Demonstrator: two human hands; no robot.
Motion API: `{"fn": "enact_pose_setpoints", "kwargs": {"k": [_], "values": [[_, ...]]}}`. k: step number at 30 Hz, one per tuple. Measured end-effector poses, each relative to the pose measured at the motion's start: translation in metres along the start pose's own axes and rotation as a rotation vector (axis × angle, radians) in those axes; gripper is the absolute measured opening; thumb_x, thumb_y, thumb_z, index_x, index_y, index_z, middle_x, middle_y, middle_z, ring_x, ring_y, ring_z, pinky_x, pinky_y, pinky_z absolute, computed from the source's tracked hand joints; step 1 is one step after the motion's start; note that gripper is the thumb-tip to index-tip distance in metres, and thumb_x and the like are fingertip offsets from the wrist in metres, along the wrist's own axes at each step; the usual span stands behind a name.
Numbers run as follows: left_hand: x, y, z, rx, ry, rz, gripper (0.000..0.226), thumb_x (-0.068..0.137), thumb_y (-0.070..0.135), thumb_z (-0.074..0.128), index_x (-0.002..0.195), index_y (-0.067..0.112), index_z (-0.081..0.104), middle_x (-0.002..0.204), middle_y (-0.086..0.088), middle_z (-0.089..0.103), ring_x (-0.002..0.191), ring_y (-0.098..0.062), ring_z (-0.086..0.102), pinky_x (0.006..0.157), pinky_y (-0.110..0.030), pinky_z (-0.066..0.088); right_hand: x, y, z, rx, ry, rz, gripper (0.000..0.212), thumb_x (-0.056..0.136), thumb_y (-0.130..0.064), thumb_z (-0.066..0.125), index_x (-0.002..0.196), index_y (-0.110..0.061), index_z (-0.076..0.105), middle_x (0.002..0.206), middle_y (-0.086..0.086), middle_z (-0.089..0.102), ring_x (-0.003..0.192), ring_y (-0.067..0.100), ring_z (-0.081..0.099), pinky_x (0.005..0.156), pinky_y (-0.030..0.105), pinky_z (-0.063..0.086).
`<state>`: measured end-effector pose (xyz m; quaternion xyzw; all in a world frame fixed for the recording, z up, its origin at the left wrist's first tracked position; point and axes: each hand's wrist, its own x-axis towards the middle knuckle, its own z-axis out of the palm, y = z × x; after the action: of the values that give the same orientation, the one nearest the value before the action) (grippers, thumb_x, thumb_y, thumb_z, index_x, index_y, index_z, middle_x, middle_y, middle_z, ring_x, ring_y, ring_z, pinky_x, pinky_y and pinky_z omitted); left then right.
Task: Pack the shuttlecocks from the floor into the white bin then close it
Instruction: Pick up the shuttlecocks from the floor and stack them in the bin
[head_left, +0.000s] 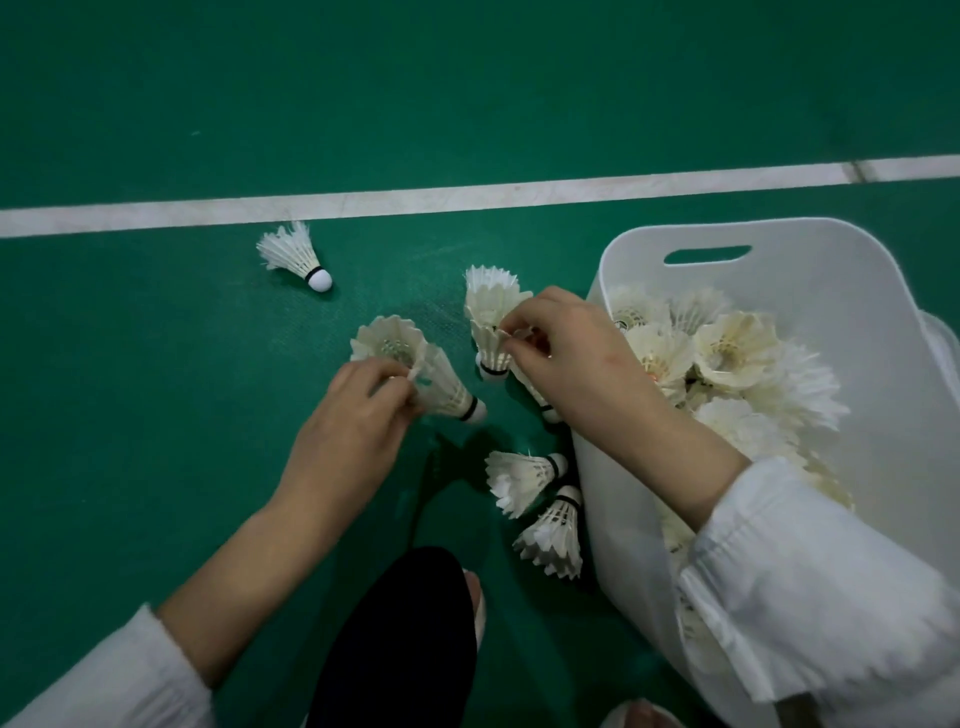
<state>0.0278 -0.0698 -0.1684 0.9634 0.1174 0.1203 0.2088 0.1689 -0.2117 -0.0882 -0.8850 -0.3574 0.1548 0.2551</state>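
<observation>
The white bin (810, 291) stands on the green floor at the right, open, with several feather shuttlecocks (727, 353) piled inside. My left hand (353, 415) pinches the feathers of nested shuttlecocks (441, 384) left of the bin. Just beside the bin's left wall, my right hand (566, 358) grips another stacked pair of shuttlecocks (491, 312). Two shuttlecocks (519, 480) (556, 535) lie on the floor against the bin's left side. One lone shuttlecock (293, 254) lies further left near the white line.
A white court line (415, 200) crosses the green floor behind the shuttlecocks. My dark trouser leg (405, 639) and a shoe tip (478, 603) sit at the bottom centre. The bin has a handle slot (706, 254) in its far wall.
</observation>
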Motion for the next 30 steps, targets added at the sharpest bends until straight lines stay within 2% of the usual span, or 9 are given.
{"fn": "enact_pose_setpoints", "kwargs": {"k": [3,9,11,13,15,18,22,26,30], "values": [[0.015,0.010,-0.025,0.000,0.034,0.014,0.021,0.087,0.022,0.057,0.087,0.002,0.062,0.098,-0.010,0.059,0.092,-0.026,0.051,0.077,-0.037,0.046,-0.003,-0.008,-0.024,0.028,0.043,-0.015,0.017,0.091,-0.016,0.055,0.102,-0.012,0.066,0.095,0.000,0.057,0.085,0.010,0.051,0.079,0.018,0.039],[0.068,0.057,-0.077,0.023,0.086,0.149,0.024,0.089,0.025,0.057,0.090,0.002,0.062,0.101,-0.010,0.059,0.095,-0.028,0.051,0.082,-0.032,0.041,-0.024,-0.013,-0.114,0.008,0.046,-0.041,0.010,0.092,-0.020,0.055,0.094,-0.017,0.065,0.093,-0.004,0.061,0.084,0.010,0.057,0.080,0.026,0.048],[0.088,0.083,-0.090,0.020,0.078,0.230,0.028,0.089,0.029,0.051,0.089,0.003,0.060,0.099,-0.009,0.058,0.094,-0.027,0.051,0.083,-0.027,0.036,-0.042,-0.003,-0.148,0.016,0.101,0.022,0.008,0.091,-0.023,0.056,0.091,-0.020,0.064,0.088,-0.006,0.062,0.078,0.005,0.057,0.074,0.021,0.047],[0.105,0.114,-0.095,-0.004,0.049,0.297,0.026,0.089,0.030,0.050,0.088,0.006,0.059,0.100,-0.007,0.057,0.094,-0.024,0.050,0.083,-0.026,0.035,-0.066,0.016,-0.175,0.021,0.158,0.112,0.005,0.090,-0.024,0.058,0.089,-0.022,0.062,0.085,-0.013,0.059,0.072,-0.001,0.055,0.065,0.008,0.042],[0.115,0.144,-0.090,-0.039,0.001,0.363,0.025,0.089,0.031,0.052,0.087,0.008,0.059,0.100,-0.005,0.057,0.096,-0.022,0.049,0.083,-0.026,0.036,-0.092,0.043,-0.185,-0.026,0.172,0.232,0.006,0.089,-0.024,0.059,0.087,-0.020,0.063,0.084,-0.010,0.060,0.073,0.000,0.055,0.065,0.012,0.043],[0.117,0.181,-0.069,-0.078,-0.110,0.495,0.027,0.086,0.036,0.048,0.084,0.011,0.059,0.099,-0.002,0.057,0.097,-0.021,0.050,0.080,-0.035,0.046,-0.125,0.091,-0.168,-0.132,0.124,0.437,0.010,0.088,-0.021,0.060,0.087,-0.014,0.068,0.088,0.001,0.064,0.080,0.017,0.060,0.073,0.030,0.047],[0.100,0.201,-0.036,-0.129,-0.226,0.532,0.024,0.085,0.035,0.049,0.085,0.014,0.060,0.100,0.000,0.057,0.100,-0.021,0.049,0.077,-0.042,0.050,-0.150,0.123,-0.126,-0.085,0.126,0.620,0.014,0.087,-0.021,0.060,0.091,-0.012,0.071,0.085,0.002,0.066,0.088,0.021,0.061,0.072,0.026,0.042],[0.079,0.199,-0.011,-0.189,-0.238,0.477,0.031,0.087,0.038,0.042,0.087,0.013,0.061,0.099,0.001,0.057,0.096,-0.018,0.050,0.079,-0.034,0.048,-0.153,0.132,-0.092,-0.012,0.076,0.631,0.014,0.087,-0.022,0.060,0.088,-0.011,0.069,0.080,0.000,0.065,0.079,0.017,0.060,0.057,0.021,0.038],[0.058,0.193,0.001,-0.173,-0.273,0.494,0.027,0.088,0.035,0.045,0.086,0.014,0.061,0.104,0.001,0.057,0.099,-0.017,0.049,0.074,-0.036,0.051,-0.153,0.144,-0.068,0.025,-0.027,0.687,0.010,0.085,-0.011,0.058,0.082,-0.014,0.066,0.085,-0.001,0.066,0.081,0.017,0.060,0.057,0.018,0.038]]}}
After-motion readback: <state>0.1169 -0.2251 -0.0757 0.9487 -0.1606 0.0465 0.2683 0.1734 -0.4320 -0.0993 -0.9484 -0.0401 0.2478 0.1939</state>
